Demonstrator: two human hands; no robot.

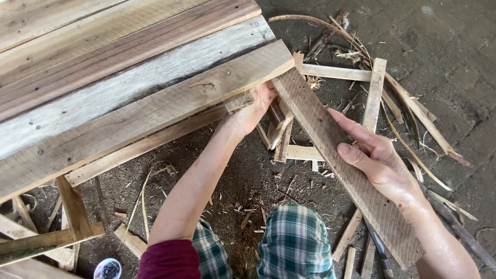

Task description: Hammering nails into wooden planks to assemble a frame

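Note:
A rough wooden plank [330, 144] runs diagonally from the corner of a pallet-like panel of nailed boards [129, 67] down to the lower right. My right hand [374, 160] grips the plank near its middle, fingers laid across its face. My left hand [256, 106] reaches under the panel's lower edge at its right corner, touching the plank's upper end and the underside of the boards. Whether its fingers close on anything is hidden by the panel.
Wood offcuts and splinters [392, 98] litter the dirt floor to the right. Short slats [281, 137] lie below the left hand. A wooden trestle frame [46, 237] stands at lower left beside a small tub of nails [107, 268]. My plaid-trousered knees [294, 243] are at the bottom.

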